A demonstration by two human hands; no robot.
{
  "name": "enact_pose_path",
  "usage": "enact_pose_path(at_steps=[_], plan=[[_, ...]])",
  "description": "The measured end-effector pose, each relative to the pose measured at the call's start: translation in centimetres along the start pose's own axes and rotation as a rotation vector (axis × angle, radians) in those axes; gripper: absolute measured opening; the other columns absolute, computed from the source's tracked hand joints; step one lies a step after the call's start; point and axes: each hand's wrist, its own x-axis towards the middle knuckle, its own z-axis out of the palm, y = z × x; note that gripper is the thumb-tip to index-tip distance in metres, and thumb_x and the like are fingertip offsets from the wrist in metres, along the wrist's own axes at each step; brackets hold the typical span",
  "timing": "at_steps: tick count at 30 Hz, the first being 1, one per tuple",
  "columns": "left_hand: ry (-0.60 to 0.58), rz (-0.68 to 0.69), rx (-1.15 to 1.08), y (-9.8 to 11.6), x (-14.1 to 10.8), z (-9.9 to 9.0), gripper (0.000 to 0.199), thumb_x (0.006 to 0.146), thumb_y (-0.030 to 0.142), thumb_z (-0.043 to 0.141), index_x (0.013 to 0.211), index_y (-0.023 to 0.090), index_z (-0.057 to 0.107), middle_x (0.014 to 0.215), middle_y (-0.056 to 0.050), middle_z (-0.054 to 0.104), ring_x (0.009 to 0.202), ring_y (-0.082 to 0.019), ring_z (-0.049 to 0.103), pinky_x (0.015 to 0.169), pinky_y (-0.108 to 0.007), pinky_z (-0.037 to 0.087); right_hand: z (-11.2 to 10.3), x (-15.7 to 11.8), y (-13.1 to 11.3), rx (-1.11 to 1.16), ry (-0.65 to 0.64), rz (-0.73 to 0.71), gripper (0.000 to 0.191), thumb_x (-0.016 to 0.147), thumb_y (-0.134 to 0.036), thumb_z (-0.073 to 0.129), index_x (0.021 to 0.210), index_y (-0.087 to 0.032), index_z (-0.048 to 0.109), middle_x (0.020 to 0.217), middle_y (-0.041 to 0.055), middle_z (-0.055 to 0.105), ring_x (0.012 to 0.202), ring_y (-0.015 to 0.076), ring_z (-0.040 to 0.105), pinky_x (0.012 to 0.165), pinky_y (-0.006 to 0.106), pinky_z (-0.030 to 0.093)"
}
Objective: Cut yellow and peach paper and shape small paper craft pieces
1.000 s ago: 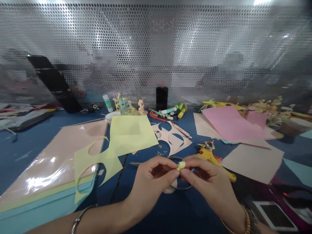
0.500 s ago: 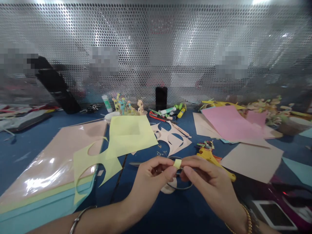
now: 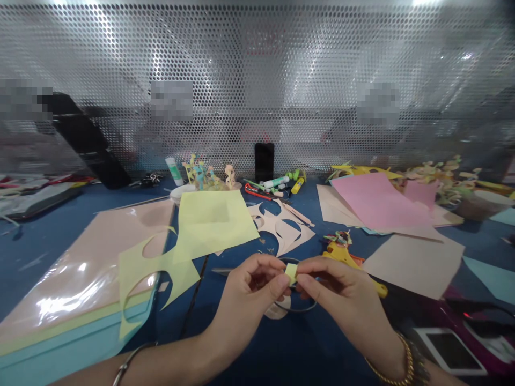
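Between my two hands is a small piece of yellow paper [image 3: 291,272], bent or rolled; its exact shape is partly covered by fingers. The thumb and fingertips of my left hand [image 3: 251,295] pinch its left side. My right hand [image 3: 341,295] pinches its right edge with thumb and forefinger. Below the hands, a pair of scissors [image 3: 300,310] lies on the blue table, its blade tip showing left of my left hand. A round pale paper piece [image 3: 278,309] lies by the scissor handles.
A yellow sheet [image 3: 217,222], cut-out yellow scrap [image 3: 161,268] and pale scraps [image 3: 281,225] lie ahead. A yellow glue gun [image 3: 341,254] is beyond my right hand, pink paper [image 3: 374,201] farther back. A plastic-wrapped paper pack [image 3: 92,257] covers the left. A phone [image 3: 264,161] stands at the back.
The yellow piece has turned slightly between my fingertips, and my right thumb and forefinger have closed in on its right edge. Both hands stay in nearly the same place.
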Motion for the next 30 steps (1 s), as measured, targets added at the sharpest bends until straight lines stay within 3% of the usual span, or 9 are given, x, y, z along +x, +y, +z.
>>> enact_pose_path(at_steps=[14, 23, 30], plan=[[0.01, -0.014, -0.004, -0.27, 0.12, -0.06, 0.017, 0.069, 0.031, 0.076, 0.075, 0.017, 0.069, 0.065, 0.001, 0.064, 0.058, -0.009, 0.056, 0.054, -0.018, 0.047, -0.07, -0.04, -0.17, -0.096, -0.019, -0.098, 0.008, 0.079, -0.023, 0.067, 0.082, -0.029, 0.069, 0.084, -0.003, 0.068, 0.074, 0.0101, 0.063, 0.059, 0.015, 0.052], [-0.001, 0.045, 0.038, -0.32, 0.12, -0.14, 0.011, 0.072, 0.029, 0.074, 0.076, 0.019, 0.073, 0.068, 0.001, 0.067, 0.059, -0.009, 0.057, 0.055, -0.018, 0.048, -0.3, -0.01, -0.49, -0.173, -0.093, -0.099, 0.009, 0.084, -0.027, 0.061, 0.077, -0.024, 0.065, 0.084, -0.0003, 0.062, 0.075, 0.0113, 0.06, 0.057, 0.018, 0.049], [0.05, 0.021, 0.105, -0.23, 0.09, -0.13, 0.016, 0.069, 0.029, 0.076, 0.081, 0.02, 0.072, 0.07, 0.0, 0.067, 0.061, -0.011, 0.058, 0.056, -0.019, 0.049, -0.15, -0.09, -0.42, -0.116, -0.149, -0.017, 0.016, 0.091, -0.034, 0.05, 0.082, -0.022, 0.056, 0.088, 0.0031, 0.057, 0.074, 0.0145, 0.057, 0.058, 0.025, 0.052]])
